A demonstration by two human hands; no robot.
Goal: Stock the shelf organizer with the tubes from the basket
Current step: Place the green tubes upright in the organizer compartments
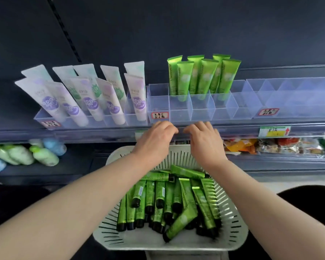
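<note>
A white slotted basket (pixel 231 220) below me holds several green tubes (pixel 176 201) with black caps, lying loose. On the shelf stands a clear plastic organizer (pixel 180 109) with divided cells; several green tubes (pixel 203 76) stand upright in its back cells, and the front cells hold nothing. My left hand (pixel 154 139) and my right hand (pixel 204 139) hover side by side at the shelf's front edge, just below the organizer, fingers loosely curled and holding nothing.
A second clear organizer (pixel 51 119) at the left holds several white tubes with purple and green prints. A third one (pixel 289 98) at the right has bare cells. Bottles (pixel 26 152) and packaged snacks (pixel 270 145) lie on the lower shelf.
</note>
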